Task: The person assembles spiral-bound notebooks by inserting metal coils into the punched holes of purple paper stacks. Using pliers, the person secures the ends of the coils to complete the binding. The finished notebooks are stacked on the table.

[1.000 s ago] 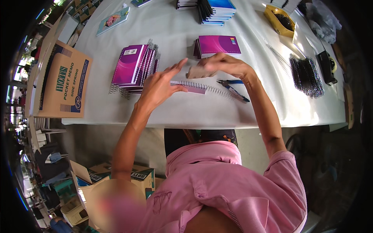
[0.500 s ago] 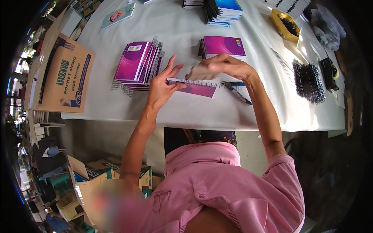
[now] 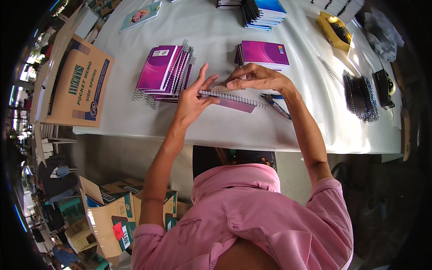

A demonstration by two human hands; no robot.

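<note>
My left hand [image 3: 192,101] grips one end of a small notebook [image 3: 236,103] with a purple cover, held edge-up above the table. A metal spiral coil [image 3: 238,97] runs along its upper edge, and the coil's free end sticks out past the right corner. My right hand [image 3: 261,78] is bent over the notebook's far side, its fingertips close to the coil. Those tips are blurred and partly hidden, so their grip is unclear. Blue-handled pliers [image 3: 280,107] lie beside my right wrist.
Left of my hands is a stack of purple notebooks [image 3: 157,72] with coils; beyond them, another purple stack [image 3: 265,53]. Loose coils [image 3: 360,96], a tape dispenser [image 3: 383,87] and a yellow tray [image 3: 333,30] lie right. A cardboard box [image 3: 81,85] stands left; blue notebooks [image 3: 267,13] lie far back.
My right hand has shifted slightly along the notebook toward my left hand, its fingers straighter. The coil now reaches closer to my left fingers. The view has moved a little.
</note>
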